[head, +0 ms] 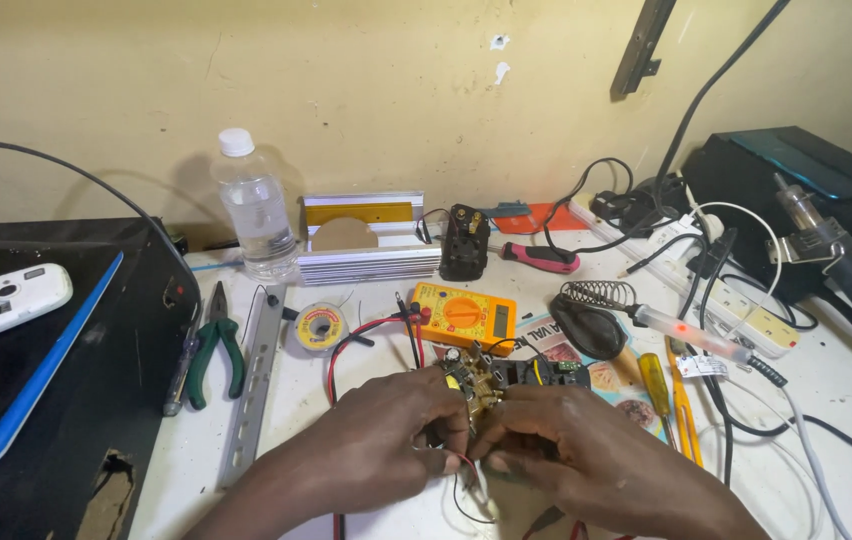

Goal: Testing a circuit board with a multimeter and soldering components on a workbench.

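Observation:
Both my hands meet at the bottom centre of the white bench. My left hand (386,430) and my right hand (571,450) together grip a small circuit board (491,378) with yellow and black parts, held just above the bench. Thin red and black wires (461,470) hang from it between my fingers. Just behind the board lies a yellow multimeter (464,317) with its red and black leads (371,335) curling toward my left hand.
Green-handled pliers (216,345) and a metal rail (251,385) lie at left beside a black case (36,370) with a white phone (1,300). A water bottle (254,210), solder spool (320,327), soldering iron stand (586,315), yellow screwdriver (658,385), power strip (746,310) and black station (796,190) crowd the back and right.

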